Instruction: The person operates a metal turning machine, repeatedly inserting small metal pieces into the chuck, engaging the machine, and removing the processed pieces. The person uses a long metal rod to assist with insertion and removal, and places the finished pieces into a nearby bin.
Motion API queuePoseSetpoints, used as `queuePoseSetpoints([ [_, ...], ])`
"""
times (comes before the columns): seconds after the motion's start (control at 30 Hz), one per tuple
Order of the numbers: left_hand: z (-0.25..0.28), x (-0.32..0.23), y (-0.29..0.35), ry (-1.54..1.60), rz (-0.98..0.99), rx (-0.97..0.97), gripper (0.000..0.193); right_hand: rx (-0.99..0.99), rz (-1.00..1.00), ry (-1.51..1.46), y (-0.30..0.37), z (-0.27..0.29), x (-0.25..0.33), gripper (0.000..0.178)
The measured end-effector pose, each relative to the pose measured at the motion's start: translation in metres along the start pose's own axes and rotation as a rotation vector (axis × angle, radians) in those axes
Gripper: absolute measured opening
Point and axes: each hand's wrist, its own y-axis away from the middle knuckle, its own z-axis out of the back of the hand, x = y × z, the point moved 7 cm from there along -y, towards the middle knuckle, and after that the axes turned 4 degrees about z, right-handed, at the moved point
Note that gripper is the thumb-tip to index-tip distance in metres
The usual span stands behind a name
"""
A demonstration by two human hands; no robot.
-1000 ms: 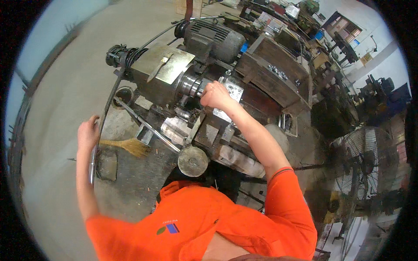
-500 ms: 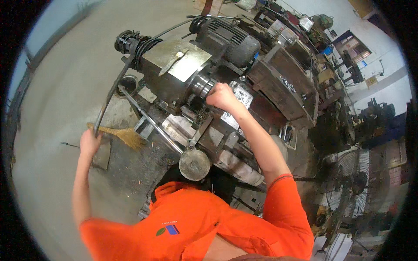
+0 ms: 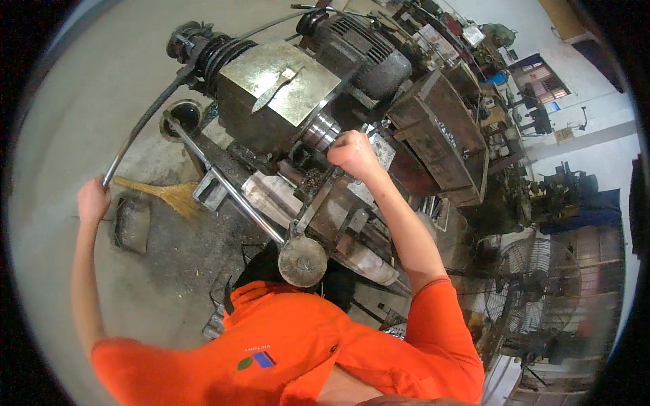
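Note:
At the far left my left hand [image 3: 93, 201] is wrapped round the end of a long metal lever [image 3: 141, 125]. The lever runs up to a ring-shaped assembly [image 3: 220, 57] at the back of a lathe-like machine's dark headstock [image 3: 247, 125]. My right hand [image 3: 353, 154] is closed at the front of the shiny round spindle nose [image 3: 319, 130]; its fingers hide whatever they grip. Beside that hand sits a bright metal block [image 3: 381, 150]. A flat tool with a pointed blade [image 3: 274, 89] lies on the metal cover plate [image 3: 237, 71].
A second metal bar [image 3: 237, 193] slants towards a round metal disc [image 3: 302, 260] near my body. A straw broom [image 3: 172, 196] and a dustpan-like tray [image 3: 132, 225] lie on the floor. Right of the machine stand a motor [image 3: 372, 57], a metal trough [image 3: 440, 135] and a fan [image 3: 535, 287].
My left hand has swung the lever outward to the left, and slightly up in the view. My right hand stays closed at the spindle nose.

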Motion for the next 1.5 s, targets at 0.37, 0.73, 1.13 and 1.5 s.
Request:
queuePoseSetpoints([
  [0.37,0.007,-0.071,0.062,0.399,0.105,0.142,0.030,-0.055,0.003,0.044,0.002,0.001,0.004,0.017],
  [0.73,0.009,-0.082,0.068,0.500,0.103,0.131,0.025,-0.070,0.091,-0.117,0.009,-0.002,-0.001,0.021],
  [1.13,0.008,-0.081,0.064,0.428,0.065,0.072,0.024,-0.027,0.004,-0.127,0.002,-0.003,-0.006,0.021],
  [1.5,0.004,-0.077,0.064,0.373,0.059,0.076,0.027,-0.026,-0.004,-0.047,0.002,-0.006,-0.010,0.020],
])
